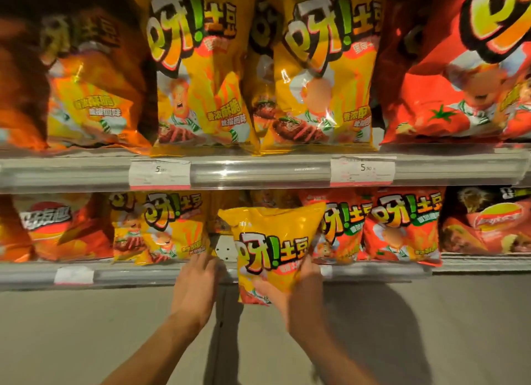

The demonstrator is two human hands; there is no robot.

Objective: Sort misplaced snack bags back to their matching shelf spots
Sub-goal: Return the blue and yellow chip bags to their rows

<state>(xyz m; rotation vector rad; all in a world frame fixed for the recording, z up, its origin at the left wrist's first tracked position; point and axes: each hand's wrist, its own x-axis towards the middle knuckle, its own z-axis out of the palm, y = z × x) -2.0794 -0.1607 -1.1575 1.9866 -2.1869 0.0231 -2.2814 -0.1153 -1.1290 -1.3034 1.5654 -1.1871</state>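
Right hand (298, 292) grips yellow bag (273, 241) overhanging lower shelf edge (138, 274).

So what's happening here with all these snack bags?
A person is tidying a shop's snack shelves. Their right hand grips a small yellow bag in front of the lower shelf, at a gap between the yellow bags and the red bags. The left hand reaches to the shelf edge beside that gap. The held bag is not yet set down.
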